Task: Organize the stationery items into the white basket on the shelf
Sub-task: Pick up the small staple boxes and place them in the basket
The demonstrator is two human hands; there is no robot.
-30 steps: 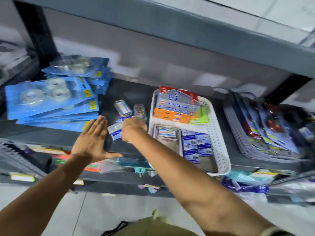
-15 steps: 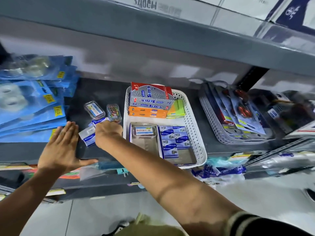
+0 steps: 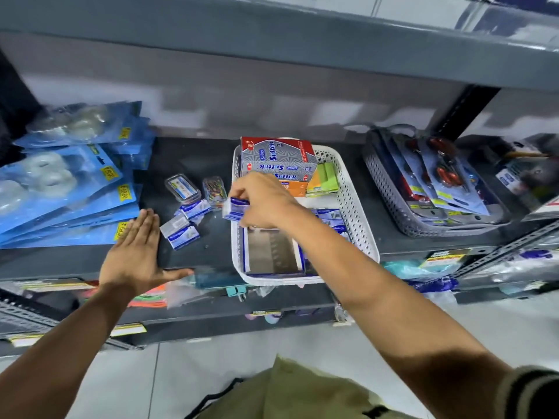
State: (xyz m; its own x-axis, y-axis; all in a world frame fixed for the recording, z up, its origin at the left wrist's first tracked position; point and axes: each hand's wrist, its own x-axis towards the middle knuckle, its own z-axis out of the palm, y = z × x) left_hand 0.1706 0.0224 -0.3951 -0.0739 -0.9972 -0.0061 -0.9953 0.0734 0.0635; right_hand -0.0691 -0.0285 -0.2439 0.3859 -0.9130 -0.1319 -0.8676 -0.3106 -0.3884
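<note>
Staple box (image 3: 236, 208) in right hand (image 3: 263, 201)

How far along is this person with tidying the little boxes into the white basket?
Partly done. The white basket already holds Softek boxes and some small blue boxes. The right hand carries another small box over the rim. Several loose boxes and two clear cases still lie on the shelf.

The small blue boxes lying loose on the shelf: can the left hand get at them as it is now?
Probably yes. The left hand rests flat and empty on the shelf, right beside the small blue boxes, and nothing lies between them.
</note>
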